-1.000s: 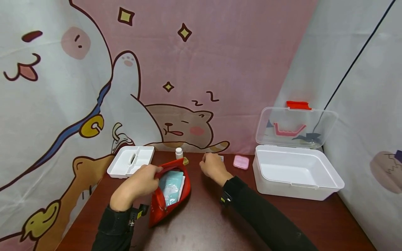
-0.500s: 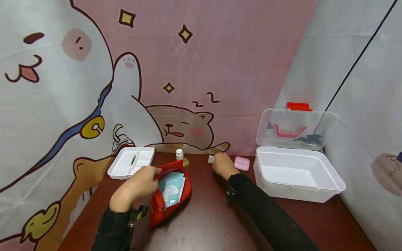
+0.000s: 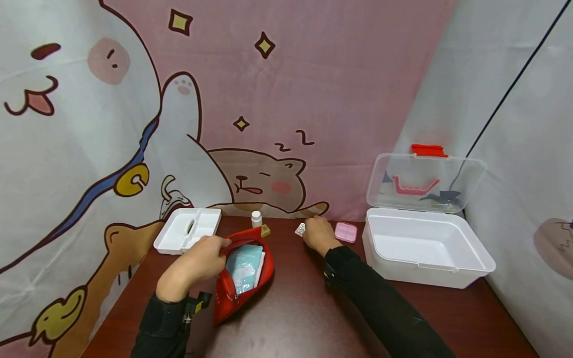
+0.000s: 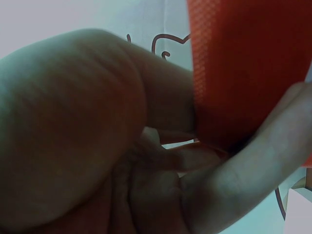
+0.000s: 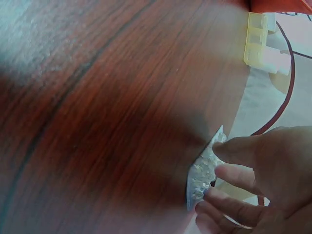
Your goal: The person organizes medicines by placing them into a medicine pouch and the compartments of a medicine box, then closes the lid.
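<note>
My left hand [image 3: 201, 261] grips the upper edge of a red zip pouch [image 3: 222, 306], which gapes open. Inside the pouch lies a light blue packet [image 3: 243, 271] with a white edge beside it. In the left wrist view, thumb and fingers pinch the red fabric [image 4: 248, 63]. At the back of the table, my right hand [image 3: 319, 234] holds a small silver blister pack [image 3: 300, 229]. The right wrist view has the thumb and fingertips on the pack [image 5: 204, 173], its clear bubbles facing the hand and the sheet tilted.
Behind the pouch stand a white bottle [image 3: 256, 219] and a small yellow pill box [image 3: 265, 230]. A pink pill box [image 3: 345, 232] lies right of my right hand. Farther right is a white storage box [image 3: 403, 263], its clear lid raised. A white divided tray [image 3: 209, 219] sits at left.
My right hand has shifted right, uncovering the blister pack on its left side, and the pack has turned and tilted in the fingers. My left hand stays on the pouch.
</note>
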### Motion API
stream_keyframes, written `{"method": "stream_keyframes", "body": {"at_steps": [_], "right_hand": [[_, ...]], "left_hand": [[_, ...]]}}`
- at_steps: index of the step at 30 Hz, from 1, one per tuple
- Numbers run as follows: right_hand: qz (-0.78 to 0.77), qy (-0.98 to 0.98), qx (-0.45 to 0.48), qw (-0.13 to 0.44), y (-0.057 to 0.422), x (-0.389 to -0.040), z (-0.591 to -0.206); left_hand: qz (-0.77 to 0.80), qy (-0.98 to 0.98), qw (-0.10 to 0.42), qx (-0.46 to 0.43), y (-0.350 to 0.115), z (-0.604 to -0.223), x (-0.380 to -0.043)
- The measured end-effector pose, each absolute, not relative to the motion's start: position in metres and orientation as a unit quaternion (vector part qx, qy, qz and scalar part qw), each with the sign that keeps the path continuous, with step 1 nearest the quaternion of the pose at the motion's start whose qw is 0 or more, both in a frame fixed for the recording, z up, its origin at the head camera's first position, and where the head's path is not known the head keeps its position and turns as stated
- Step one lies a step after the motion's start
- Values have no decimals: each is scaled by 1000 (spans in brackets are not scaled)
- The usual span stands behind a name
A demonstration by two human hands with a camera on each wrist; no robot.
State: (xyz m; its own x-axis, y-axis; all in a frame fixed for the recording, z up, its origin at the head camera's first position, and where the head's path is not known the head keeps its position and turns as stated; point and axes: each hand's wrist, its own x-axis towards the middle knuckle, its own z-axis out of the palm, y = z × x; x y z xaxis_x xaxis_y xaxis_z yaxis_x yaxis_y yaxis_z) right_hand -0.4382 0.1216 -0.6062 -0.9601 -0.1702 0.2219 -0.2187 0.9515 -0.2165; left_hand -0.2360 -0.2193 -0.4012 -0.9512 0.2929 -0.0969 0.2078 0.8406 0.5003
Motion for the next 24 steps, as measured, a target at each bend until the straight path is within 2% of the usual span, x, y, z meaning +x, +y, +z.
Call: {"method": "stream_keyframes", "body": {"at_steps": [5,10,12,17,24], "right_hand": [[160,-981,83,78,119,-433,-593],[207,-973,60,80,115,-424,-578],[234,-968,52,79,110,-407,-555],[350,-936,35,26,89,-354,-482],[449,-889,89,-14,70,-313,-444]], "left_hand": [[251,955,84,130,-220,-401,-236],[255,955,82,127,-219,-403,-237],[261,954,84,124,-218,-404,-237],[273,951,85,117,-217,-403,-237],[265,953,80,121,-217,-402,-237]]}}
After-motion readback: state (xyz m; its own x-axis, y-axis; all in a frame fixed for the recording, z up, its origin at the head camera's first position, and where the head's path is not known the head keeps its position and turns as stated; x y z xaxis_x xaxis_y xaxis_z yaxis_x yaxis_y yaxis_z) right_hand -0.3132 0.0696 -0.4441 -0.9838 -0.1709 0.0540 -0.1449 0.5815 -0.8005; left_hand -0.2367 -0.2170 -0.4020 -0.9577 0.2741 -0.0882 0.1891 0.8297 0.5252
